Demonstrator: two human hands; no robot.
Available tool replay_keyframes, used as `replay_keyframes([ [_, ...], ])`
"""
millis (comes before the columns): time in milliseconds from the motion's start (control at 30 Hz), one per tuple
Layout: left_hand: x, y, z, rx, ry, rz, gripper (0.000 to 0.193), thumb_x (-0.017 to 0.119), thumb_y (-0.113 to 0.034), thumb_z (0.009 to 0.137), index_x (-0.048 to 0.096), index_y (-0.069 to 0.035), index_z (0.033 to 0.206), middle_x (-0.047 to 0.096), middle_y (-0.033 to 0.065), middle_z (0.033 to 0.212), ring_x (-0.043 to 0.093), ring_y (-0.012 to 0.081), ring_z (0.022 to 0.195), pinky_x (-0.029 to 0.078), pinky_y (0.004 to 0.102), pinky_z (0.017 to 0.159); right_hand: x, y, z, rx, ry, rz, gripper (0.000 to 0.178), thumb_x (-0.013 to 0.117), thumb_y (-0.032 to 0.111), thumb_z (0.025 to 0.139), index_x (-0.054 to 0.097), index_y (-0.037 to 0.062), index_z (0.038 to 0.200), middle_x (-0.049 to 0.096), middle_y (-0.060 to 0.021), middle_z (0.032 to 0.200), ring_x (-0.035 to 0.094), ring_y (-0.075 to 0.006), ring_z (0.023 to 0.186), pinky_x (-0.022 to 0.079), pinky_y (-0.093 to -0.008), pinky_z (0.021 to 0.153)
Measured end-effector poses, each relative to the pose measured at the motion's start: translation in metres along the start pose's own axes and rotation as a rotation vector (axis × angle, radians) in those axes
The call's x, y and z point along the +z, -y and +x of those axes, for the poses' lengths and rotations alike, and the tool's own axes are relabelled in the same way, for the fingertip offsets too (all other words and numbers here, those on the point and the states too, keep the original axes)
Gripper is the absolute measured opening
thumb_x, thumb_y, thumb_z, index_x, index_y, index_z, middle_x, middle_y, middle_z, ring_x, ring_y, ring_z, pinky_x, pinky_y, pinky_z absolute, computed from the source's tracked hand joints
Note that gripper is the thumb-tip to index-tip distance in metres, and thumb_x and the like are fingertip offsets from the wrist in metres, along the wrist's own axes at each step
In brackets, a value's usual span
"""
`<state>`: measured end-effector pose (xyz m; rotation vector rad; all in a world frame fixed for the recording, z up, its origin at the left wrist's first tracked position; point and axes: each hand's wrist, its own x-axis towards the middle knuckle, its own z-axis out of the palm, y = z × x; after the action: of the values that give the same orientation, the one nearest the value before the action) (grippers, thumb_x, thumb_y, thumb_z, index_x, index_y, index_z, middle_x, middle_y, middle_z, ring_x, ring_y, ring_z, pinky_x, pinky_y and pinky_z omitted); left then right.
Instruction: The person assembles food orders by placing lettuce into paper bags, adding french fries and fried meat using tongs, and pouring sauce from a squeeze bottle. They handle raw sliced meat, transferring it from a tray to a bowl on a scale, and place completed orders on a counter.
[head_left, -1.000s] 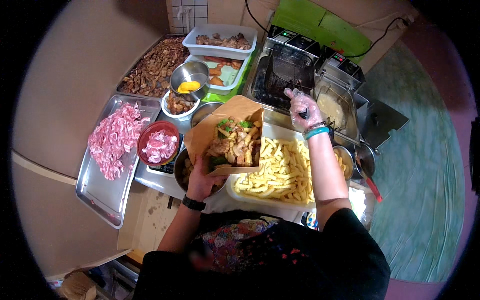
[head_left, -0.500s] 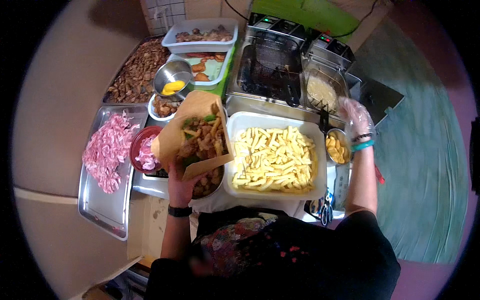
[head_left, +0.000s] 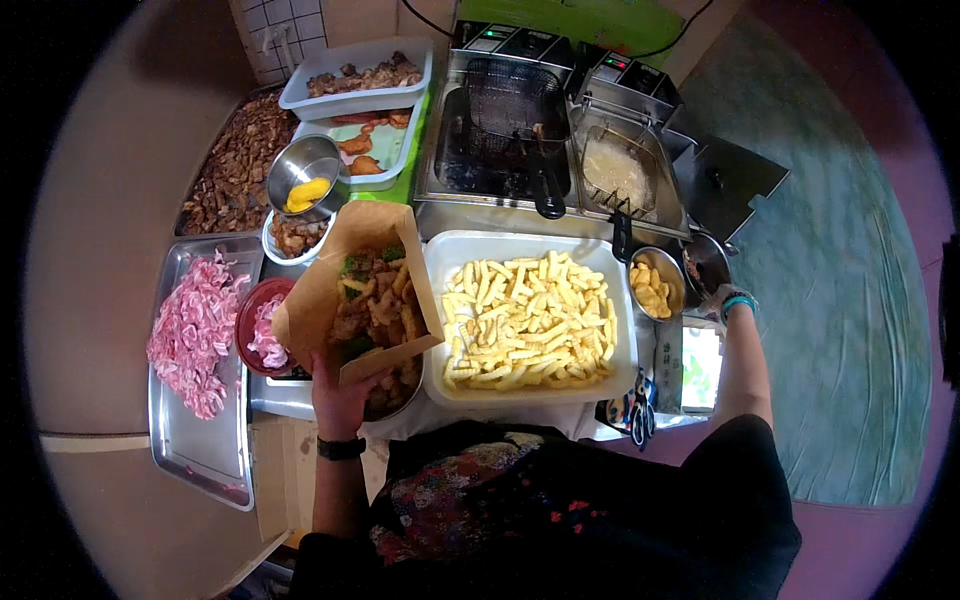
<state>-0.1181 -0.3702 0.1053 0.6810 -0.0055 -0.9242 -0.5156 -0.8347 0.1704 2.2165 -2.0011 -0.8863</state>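
A filled brown box (head_left: 318, 283) is gripped by the left hand (head_left: 338, 398), long axis pointing roughly forward; by a tub of fries (head_left: 530, 399) it is separated from the right hand (head_left: 717, 301), positioned at a metal bowl (head_left: 705, 242); whether anything is grasped there cannot be told.

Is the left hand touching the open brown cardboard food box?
Touching. The head view shows the left hand holding the open brown cardboard food box at its near edge, without any visible gap.
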Motion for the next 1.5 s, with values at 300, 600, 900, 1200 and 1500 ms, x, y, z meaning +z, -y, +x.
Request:
replay_keyframes([
  [300,-0.026,-0.001,0.000,0.244,-0.006,0.737,0.044,0.037,-0.030,0.090,0.030,-0.003,0.124,0.042,0.0123,0.118,0.044,0.0268,0.107,0.045,0.0395,0.080,0.007,-0.083,-0.036,-0.050,-0.052,0.283,0.022,0.059,0.018,0.068,0.057,0.0007,0.081,0.057,-0.0104,0.067,0.054,-0.0180,0.059,0.041,-0.0353,0.050],
  [600,0.000,0.003,0.018,-0.100,0.108,-0.243,0.052,0.033,-0.040,0.089,0.023,-0.009,0.129,0.034,0.0142,0.127,0.041,0.0331,0.110,0.038,0.0519,0.085,-0.058,-0.063,-0.088,-0.490,-0.334,1.020,0.056,0.061,0.020,0.075,0.039,-0.0025,0.121,0.054,-0.0133,0.111,0.053,-0.0192,0.094,0.045,-0.0310,0.078],
  [900,-0.002,0.012,0.031,0.180,0.101,0.621,0.048,0.032,-0.037,0.090,0.027,-0.005,0.126,0.037,0.0122,0.124,0.042,0.0252,0.110,0.038,0.0410,0.089,-0.224,0.141,-0.056,-0.733,-0.743,0.008,0.048,0.058,0.015,0.071,0.045,0.0131,0.117,0.056,-0.0159,0.103,0.054,-0.0327,0.091,0.044,-0.0379,0.076],
  [1200,-0.024,0.008,0.022,0.034,-0.039,0.112,0.047,0.030,-0.033,0.092,0.026,-0.005,0.129,0.034,0.0093,0.128,0.034,0.0219,0.117,0.028,0.0360,0.098,-0.285,0.259,0.013,-0.550,-0.876,-0.753,0.023,0.045,0.016,0.079,0.060,0.0139,0.095,0.061,-0.0081,0.095,0.058,-0.0230,0.088,0.048,-0.0362,0.074],
  [1500,-0.031,0.000,0.031,0.035,-0.011,0.317,0.053,0.034,-0.039,0.089,0.026,-0.003,0.128,0.035,0.0093,0.127,0.036,0.0226,0.116,0.029,0.0370,0.097,-0.293,0.288,-0.020,-0.436,-0.689,-0.542,0.026,0.042,0.015,0.079,0.062,0.0103,0.095,0.059,-0.0095,0.101,0.057,-0.0256,0.094,0.046,-0.0372,0.079],
])
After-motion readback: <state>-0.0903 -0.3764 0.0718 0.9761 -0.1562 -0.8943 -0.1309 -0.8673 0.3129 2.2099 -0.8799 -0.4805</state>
